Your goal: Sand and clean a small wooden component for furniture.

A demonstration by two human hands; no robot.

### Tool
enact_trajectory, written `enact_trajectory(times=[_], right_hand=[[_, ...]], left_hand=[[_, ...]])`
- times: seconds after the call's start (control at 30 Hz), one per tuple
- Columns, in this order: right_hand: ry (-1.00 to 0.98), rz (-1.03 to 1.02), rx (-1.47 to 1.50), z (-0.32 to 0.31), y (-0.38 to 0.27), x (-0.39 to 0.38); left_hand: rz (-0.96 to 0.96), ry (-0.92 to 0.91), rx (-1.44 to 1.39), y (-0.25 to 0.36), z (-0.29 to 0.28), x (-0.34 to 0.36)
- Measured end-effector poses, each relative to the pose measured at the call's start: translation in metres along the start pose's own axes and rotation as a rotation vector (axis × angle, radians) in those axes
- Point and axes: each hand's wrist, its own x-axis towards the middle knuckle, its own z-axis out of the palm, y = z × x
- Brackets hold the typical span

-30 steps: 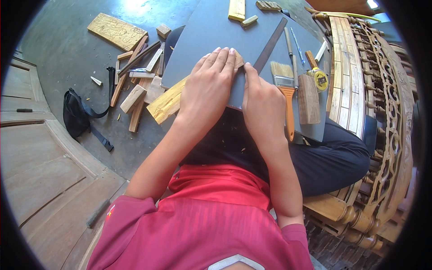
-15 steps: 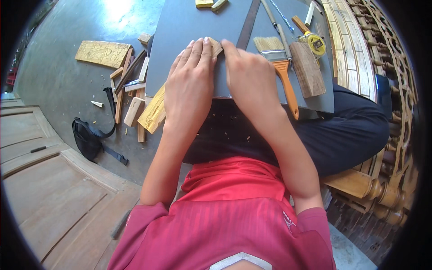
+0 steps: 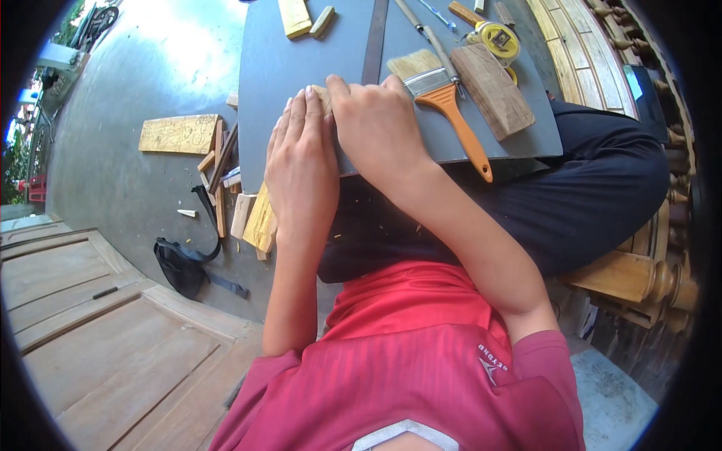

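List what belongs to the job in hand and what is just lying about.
Apparently in use:
- yellow wooden board
- left hand, on it
- right hand, by its tip

Apparently lying about:
- orange-handled paintbrush
- brown wooden block
- tape measure
- black bag

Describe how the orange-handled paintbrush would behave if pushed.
The paintbrush should move stiffly, since its handle looks solid, though its pale bristles would probably bend. Its broad, flat shape suggests sliding rather than rolling. With the handle's end past the grey board's near edge, pressing there might tip it.
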Motion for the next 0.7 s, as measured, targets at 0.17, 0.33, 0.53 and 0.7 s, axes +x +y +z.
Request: enact_trajectory(times=[0.17, 0.33, 0.53, 0.7], right_hand=[[-0.012, 0.011, 0.07, -0.021, 0.001, -0.024], [0.036, -0.021, -0.001, -0.001, 0.006, -0.001], [-0.007, -0.006, 0.117, -0.019, 0.008, -0.022], [0.025, -0.026, 0.083, -0.001, 0.014, -0.001]], left_hand=[[-0.033, -0.004, -0.016, 0.001, -0.001, 0.0], [0.003, 0.003, -0.03, 0.001, 0.0, 0.001], [-0.038, 0.005, 0.001, 0.001, -0.002, -0.001], [-0.007, 0.059, 0.002, 0.004, 0.004, 0.001]])
